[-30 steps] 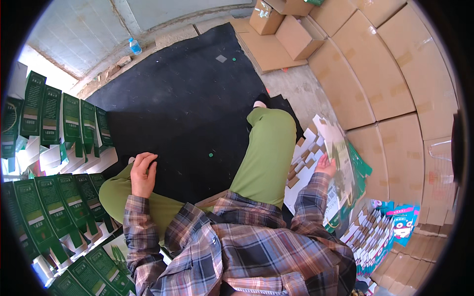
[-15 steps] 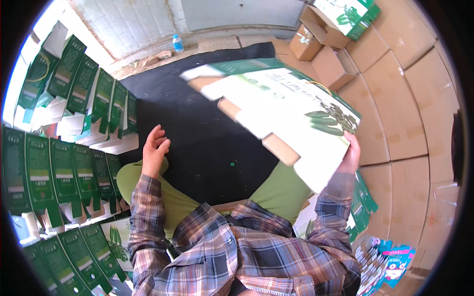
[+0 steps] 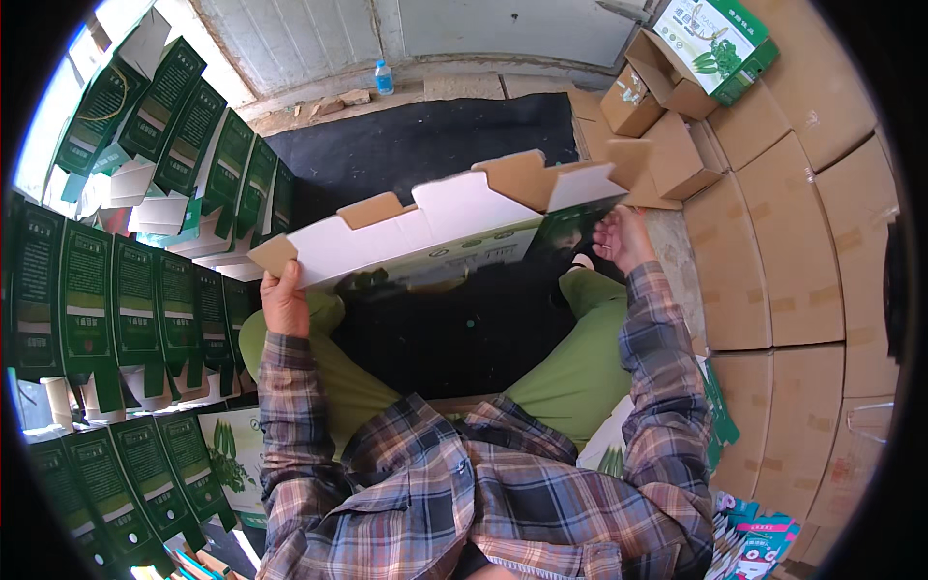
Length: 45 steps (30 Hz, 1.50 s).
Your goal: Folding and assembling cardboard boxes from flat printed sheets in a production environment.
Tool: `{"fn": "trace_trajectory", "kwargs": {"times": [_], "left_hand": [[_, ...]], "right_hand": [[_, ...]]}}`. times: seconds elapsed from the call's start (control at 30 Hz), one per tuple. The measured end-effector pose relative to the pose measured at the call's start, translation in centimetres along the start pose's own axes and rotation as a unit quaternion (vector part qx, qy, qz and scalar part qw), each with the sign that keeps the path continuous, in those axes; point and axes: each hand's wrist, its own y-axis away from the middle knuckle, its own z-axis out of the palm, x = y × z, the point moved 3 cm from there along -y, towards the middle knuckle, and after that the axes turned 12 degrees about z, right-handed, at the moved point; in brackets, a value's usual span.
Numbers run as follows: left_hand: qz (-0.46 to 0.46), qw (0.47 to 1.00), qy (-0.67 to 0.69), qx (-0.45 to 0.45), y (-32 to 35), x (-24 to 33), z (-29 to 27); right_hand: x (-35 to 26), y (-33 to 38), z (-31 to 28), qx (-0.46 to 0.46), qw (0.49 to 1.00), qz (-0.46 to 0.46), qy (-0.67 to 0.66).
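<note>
A green and white printed cardboard gift box [image 3: 418,232] spans the space above my knees, held between my hands. Its white side with brown tabbed flaps stands up, and the printed face turns down toward me. At the box's left end, my left hand [image 3: 285,305] pinches the corner, thumb up on the edge. My right hand [image 3: 623,239] is at the right end, fingers curled against the green end panel. What those fingertips press on is partly hidden. Below the box are my green-trousered legs [image 3: 580,324], spread apart over black matting [image 3: 425,348].
Rows of standing green boxes [image 3: 135,300] line my left side. Stacked brown cartons [image 3: 793,280] form a wall on the right. Open brown cartons [image 3: 667,155] and a green-white box [image 3: 710,48] lie at the far right. A blue-capped bottle [image 3: 384,77] stands by the far wall.
The box has swung from my right side to across the front, its flaps now upright. My left hand, free before, has taken its left end; my right hand has moved left with it.
</note>
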Motion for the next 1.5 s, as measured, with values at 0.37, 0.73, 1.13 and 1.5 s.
{"fn": "trace_trajectory", "kwargs": {"times": [0.37,0.73,1.13,1.5], "left_hand": [[-0.065,0.991,-0.113,-0.03,4.0,-0.6,3.2],[0.023,0.98,-0.17,-0.104,7.2,2.2,5.5],[0.021,0.986,-0.062,0.15,4.3,2.8,4.6],[0.15,0.656,-0.738,-0.046,1.6,3.4,4.7]], "right_hand": [[2.1,2.7,9.0,0.23,0.807,-0.384,0.386],[3.3,2.7,10.1,0.258,0.815,-0.355,0.379],[2.0,5.9,7.8,-0.045,0.937,-0.333,0.1],[4.8,4.8,6.0,-0.122,0.984,-0.129,0.029]]}}
